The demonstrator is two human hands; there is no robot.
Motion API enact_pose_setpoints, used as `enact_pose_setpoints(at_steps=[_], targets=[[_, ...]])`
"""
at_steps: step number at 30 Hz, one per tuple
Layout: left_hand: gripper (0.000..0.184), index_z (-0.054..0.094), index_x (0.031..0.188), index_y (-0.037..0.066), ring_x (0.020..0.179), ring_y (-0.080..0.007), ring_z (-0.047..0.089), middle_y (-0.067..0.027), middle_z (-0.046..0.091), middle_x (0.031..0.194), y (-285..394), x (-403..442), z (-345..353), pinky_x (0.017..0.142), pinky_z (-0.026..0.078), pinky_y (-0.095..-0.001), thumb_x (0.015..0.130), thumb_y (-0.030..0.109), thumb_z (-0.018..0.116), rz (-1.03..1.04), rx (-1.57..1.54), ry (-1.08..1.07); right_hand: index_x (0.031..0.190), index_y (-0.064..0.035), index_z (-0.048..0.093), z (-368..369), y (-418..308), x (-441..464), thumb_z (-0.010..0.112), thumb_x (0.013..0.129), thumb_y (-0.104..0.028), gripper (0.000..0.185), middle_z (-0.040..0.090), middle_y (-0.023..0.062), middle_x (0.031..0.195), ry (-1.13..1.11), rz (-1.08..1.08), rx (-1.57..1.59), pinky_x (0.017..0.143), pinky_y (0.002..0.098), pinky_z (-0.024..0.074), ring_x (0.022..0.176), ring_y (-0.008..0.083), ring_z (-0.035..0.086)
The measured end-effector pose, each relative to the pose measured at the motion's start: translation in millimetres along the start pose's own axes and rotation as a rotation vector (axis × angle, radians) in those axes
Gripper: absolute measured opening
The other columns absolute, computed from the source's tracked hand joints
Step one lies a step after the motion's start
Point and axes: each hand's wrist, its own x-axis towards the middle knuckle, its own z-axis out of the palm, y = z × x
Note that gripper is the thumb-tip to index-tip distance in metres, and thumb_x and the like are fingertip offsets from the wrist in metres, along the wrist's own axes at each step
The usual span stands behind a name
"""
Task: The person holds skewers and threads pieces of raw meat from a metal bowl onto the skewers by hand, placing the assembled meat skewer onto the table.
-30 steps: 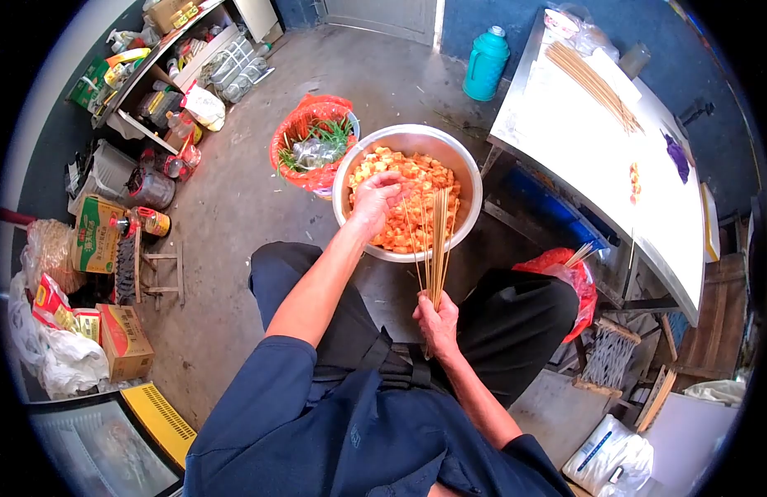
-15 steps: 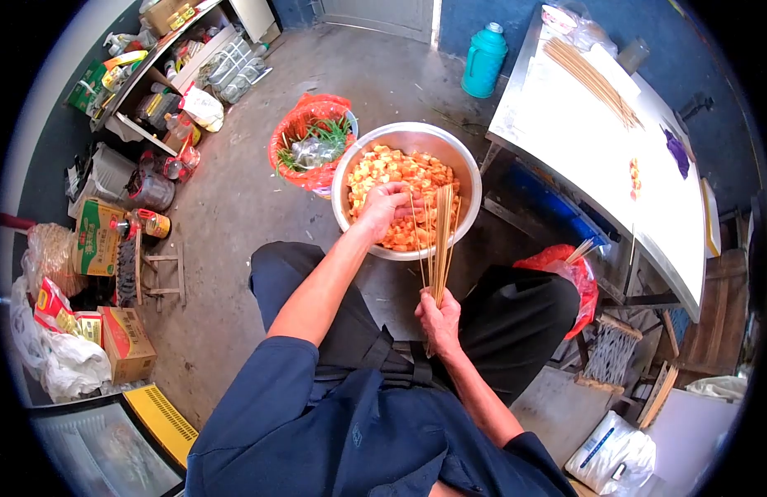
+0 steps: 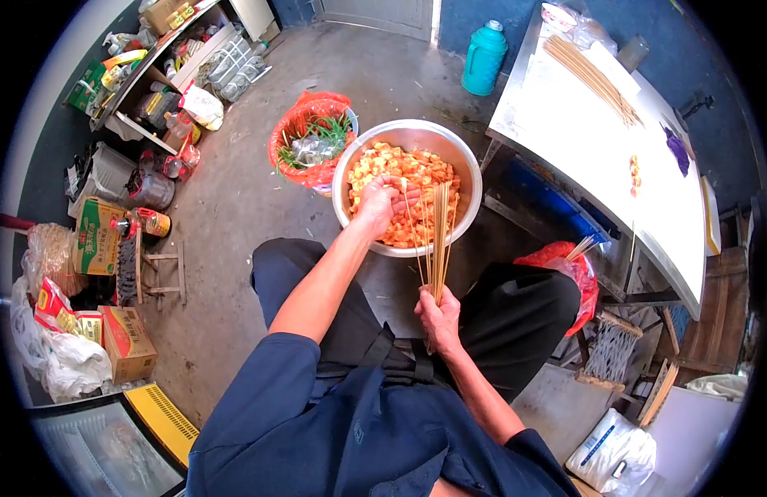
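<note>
A steel bowl (image 3: 470, 156) full of orange-coated food cubes (image 3: 415, 168) stands on the floor in front of my knees. My left hand (image 3: 382, 201) is over the bowl's left half, fingers bent with a small piece at the fingertips, beside the tips of the nearest skewers. My right hand (image 3: 439, 319) is closed round the lower ends of a bundle of thin wooden skewers (image 3: 439, 240). The bundle points up and away, its tips fanned over the bowl's near side.
A red-lined bucket (image 3: 305, 170) with greens is behind the bowl at left. At right stands a white table (image 3: 557, 124) with more skewers (image 3: 594, 79) and one loaded skewer (image 3: 635, 176). A red bag (image 3: 586, 290) is by my right knee, a teal flask (image 3: 484, 60) beyond.
My left hand has shifted slightly among the skewer tips, and its fingers have curled in closer together. The right hand keeps hold of the bundle in nearly the same place.
</note>
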Motion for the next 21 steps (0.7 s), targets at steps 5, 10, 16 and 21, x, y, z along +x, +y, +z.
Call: enact_pose_setpoints(at_steps=[5, 10, 16, 21], targets=[[0.013, 0.044, 0.103, 0.001, 0.099, -0.0355, 0.064, -0.0237, 0.06, 0.106, -2.6, 2.1, -3.3, 0.08, 0.058, -0.04, 0.09, -0.002, 0.046, -0.007, -0.11, -0.055, 0.091, -0.0045, 0.057, 0.4, 3.2, 1.3, 0.055, 0.092, -0.018, 0.014, 0.054, -0.0012, 0.06, 0.005, -0.003, -0.015, 0.044, 0.0217, 0.0352, 0.048, 0.005, 0.044], [0.009, 0.047, 0.1, -0.001, 0.098, -0.0344, 0.065, -0.0227, 0.061, 0.104, -4.4, 5.5, -3.3, 0.081, 0.058, -0.0388, 0.091, 0.0, 0.048, 0.028, -0.129, -0.02, 0.09, -0.0044, 0.057, 0.0, 1.8, 1.1, 0.055, 0.092, -0.019, 0.015, 0.054, -0.0015, 0.06, -0.011, 0.009, -0.016, 0.044, 0.0219, 0.0352, 0.049, 0.0049, 0.044], [0.003, 0.052, 0.089, -0.002, 0.097, -0.0344, 0.065, -0.0221, 0.063, 0.101, -5.5, 6.3, -5.3, 0.082, 0.058, -0.039, 0.09, -0.001, 0.049, 0.023, -0.22, -0.016, 0.09, -0.0043, 0.057, 0.6, 2.2, 1.2, 0.055, 0.092, -0.02, 0.016, 0.054, -0.0017, 0.06, -0.014, -0.003, -0.05, 0.045, 0.0223, 0.0361, 0.049, 0.0054, 0.044], [0.003, 0.052, 0.091, -0.002, 0.096, -0.0345, 0.065, -0.0223, 0.062, 0.102, -6.5, 5.7, -5.3, 0.081, 0.058, -0.0388, 0.09, -0.002, 0.049, 0.033, -0.215, -0.034, 0.089, -0.004, 0.057, 1.0, -3.4, -0.7, 0.055, 0.091, -0.019, 0.015, 0.055, -0.0011, 0.06, 0.004, 0.018, -0.033, 0.046, 0.0225, 0.0368, 0.049, 0.006, 0.045]])
